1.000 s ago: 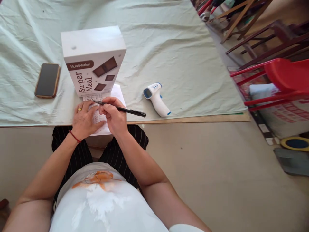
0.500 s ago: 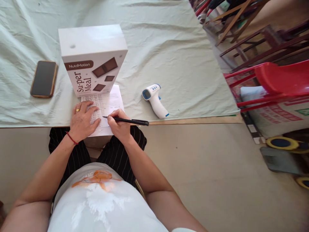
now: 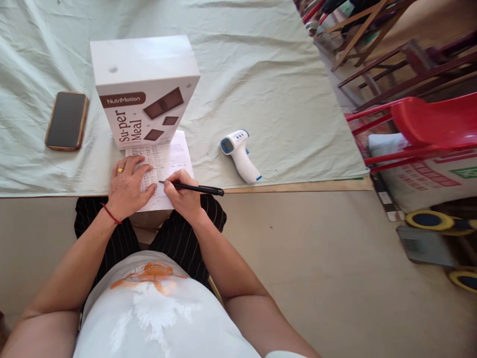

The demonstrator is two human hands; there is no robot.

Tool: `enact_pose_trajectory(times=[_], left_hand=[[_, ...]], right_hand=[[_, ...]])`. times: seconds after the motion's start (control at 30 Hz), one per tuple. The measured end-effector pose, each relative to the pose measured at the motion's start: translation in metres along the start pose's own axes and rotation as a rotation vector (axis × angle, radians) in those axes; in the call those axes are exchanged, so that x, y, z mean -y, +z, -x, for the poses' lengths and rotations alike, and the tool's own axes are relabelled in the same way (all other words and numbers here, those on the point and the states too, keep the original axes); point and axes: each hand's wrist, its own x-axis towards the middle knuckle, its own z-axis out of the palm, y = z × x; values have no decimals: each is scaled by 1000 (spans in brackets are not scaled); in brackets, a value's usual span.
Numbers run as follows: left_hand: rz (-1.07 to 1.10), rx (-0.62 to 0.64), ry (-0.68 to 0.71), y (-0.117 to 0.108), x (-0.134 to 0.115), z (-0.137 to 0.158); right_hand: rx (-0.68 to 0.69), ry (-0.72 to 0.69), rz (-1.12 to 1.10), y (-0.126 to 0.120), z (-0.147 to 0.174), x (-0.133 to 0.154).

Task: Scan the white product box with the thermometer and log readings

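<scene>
A black pen (image 3: pixel 203 189) is gripped in my right hand (image 3: pixel 184 195), its tip at the written lines on a white sheet of paper (image 3: pixel 178 154). My left hand (image 3: pixel 128 185) lies on the left part of that sheet with its fingers spread; a ring and a red bracelet are on it. Rows of small handwriting fill the sheet's left side, and its near end hangs past the table edge. Just beyond my hands a white NutriMotion box (image 3: pixel 145 89) stands upright, covering the far part of the paper.
A smartphone (image 3: pixel 67 121) lies left of the box. To the right rests a white and blue infrared thermometer (image 3: pixel 241 156). Pale green cloth (image 3: pixel 279 89) covers the table. Off its right side are a red plastic chair (image 3: pixel 436 124) and a printed sack (image 3: pixel 425 184).
The pen has tilted a little in my right hand, its rear end shifting left. My left hand stays in place on the paper. The view has shifted slightly.
</scene>
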Motion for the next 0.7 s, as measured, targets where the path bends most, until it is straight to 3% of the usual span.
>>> enact_pose_trajectory(times=[0.7], left_hand=[[5,-5,-18,2,-1,0]], right_hand=[[-11,-20,-18,0,0,1]])
